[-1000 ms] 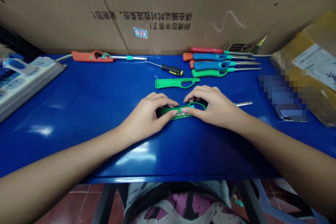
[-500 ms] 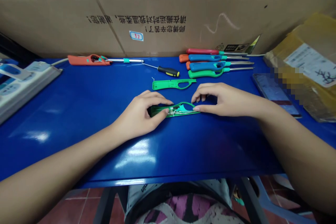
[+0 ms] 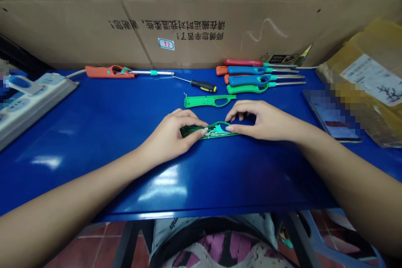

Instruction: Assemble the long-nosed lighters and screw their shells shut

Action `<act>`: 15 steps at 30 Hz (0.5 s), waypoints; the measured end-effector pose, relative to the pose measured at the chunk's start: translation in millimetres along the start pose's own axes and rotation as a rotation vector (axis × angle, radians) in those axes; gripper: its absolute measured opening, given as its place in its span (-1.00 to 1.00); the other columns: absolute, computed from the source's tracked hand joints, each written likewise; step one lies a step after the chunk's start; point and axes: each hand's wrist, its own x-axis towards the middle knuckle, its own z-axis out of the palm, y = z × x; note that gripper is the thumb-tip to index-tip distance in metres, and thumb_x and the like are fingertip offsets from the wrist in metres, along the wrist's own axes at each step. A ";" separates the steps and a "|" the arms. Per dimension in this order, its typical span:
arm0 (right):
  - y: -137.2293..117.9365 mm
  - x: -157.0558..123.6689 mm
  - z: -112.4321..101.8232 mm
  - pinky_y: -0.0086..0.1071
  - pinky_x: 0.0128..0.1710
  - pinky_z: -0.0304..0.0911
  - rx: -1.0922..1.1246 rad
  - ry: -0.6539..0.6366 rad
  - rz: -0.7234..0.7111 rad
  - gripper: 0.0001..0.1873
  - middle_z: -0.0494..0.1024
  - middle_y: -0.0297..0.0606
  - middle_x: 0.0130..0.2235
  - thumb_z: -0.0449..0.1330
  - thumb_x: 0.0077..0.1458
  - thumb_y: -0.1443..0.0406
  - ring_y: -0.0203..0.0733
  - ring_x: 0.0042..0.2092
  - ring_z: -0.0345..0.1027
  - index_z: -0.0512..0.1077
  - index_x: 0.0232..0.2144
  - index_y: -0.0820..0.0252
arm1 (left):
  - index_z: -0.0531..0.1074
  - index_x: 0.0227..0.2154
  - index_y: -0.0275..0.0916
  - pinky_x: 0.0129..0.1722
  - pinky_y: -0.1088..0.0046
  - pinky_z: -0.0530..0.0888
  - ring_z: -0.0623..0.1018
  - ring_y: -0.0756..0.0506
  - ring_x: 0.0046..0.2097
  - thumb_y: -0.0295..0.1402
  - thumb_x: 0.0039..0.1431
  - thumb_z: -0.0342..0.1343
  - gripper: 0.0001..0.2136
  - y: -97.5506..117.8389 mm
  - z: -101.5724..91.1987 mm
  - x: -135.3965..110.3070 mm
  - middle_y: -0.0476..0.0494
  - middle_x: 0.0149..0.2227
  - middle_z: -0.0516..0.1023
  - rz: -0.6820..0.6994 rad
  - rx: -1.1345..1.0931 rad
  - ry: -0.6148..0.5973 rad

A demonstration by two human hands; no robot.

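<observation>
An opened green lighter casing (image 3: 216, 135) lies on the blue table, with wires and a teal trigger (image 3: 217, 129) exposed inside. My left hand (image 3: 171, 134) grips its left part between thumb and fingers, the thumb tip resting on the inner parts. At the trigger opening, my right hand (image 3: 259, 121) has thumb and forefinger closed on the casing's right part; its other fingers are curled. Just behind lies the matching green casing half (image 3: 201, 101), hollow side up. My hands partly cover the casing, so its ends are hard to see.
A screwdriver (image 3: 204, 86) and an opened orange lighter (image 3: 103, 72) lie farther back. Several whole lighters (image 3: 248, 79) are grouped at the back right. A power strip (image 3: 34, 100) stands left; a phone (image 3: 329, 115) and a yellow package (image 3: 361, 75) sit right. A cardboard box (image 3: 188, 12) walls off the back.
My right hand has shifted slightly left along the casing, its thumb now at the trigger opening. My left thumb has moved a little right over the inner parts. The view has shifted slightly.
</observation>
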 end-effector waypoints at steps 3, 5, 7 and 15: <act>0.9 1.6 5.9 -0.29 -0.20 0.32 -0.004 0.054 -0.002 -0.77 0.58 -0.25 -0.24 0.32 0.10 0.14 -0.19 -0.25 0.36 0.55 -0.24 0.14 | 0.63 -0.14 -0.14 0.00 0.21 0.43 0.55 -0.14 -0.13 -0.28 0.27 0.18 -0.82 -0.1 0.4 0.0 -0.12 -0.18 0.62 0.007 0.016 -0.009; 2.0 2.2 9.3 -0.30 -0.20 0.31 -0.003 0.077 -0.017 -0.76 0.57 -0.26 -0.24 0.34 0.09 0.15 -0.19 -0.24 0.35 0.54 -0.23 0.14 | 0.61 -0.12 -0.14 -0.01 0.21 0.43 0.53 -0.15 -0.10 -0.28 0.29 0.16 -0.81 -0.3 0.5 -0.2 -0.13 -0.16 0.62 0.000 0.028 -0.019; 2.6 2.5 11.9 -0.31 -0.20 0.30 -0.001 0.091 -0.025 -0.75 0.55 -0.26 -0.24 0.35 0.08 0.14 -0.19 -0.24 0.35 0.54 -0.22 0.15 | 0.59 -0.09 -0.14 -0.02 0.22 0.42 0.52 -0.16 -0.08 -0.29 0.30 0.15 -0.80 -0.3 0.6 -0.5 -0.13 -0.14 0.61 -0.008 0.036 -0.027; -1.6 1.9 16.7 -0.28 -0.14 0.25 -0.062 0.117 0.013 -0.71 0.55 -0.24 -0.21 0.35 0.08 0.10 -0.13 -0.16 0.39 0.53 -0.21 0.13 | 0.56 -0.09 -0.12 -0.03 0.24 0.38 0.51 -0.15 -0.07 -0.32 0.30 0.14 -0.81 1.0 1.2 -0.7 -0.11 -0.12 0.61 -0.007 0.034 -0.045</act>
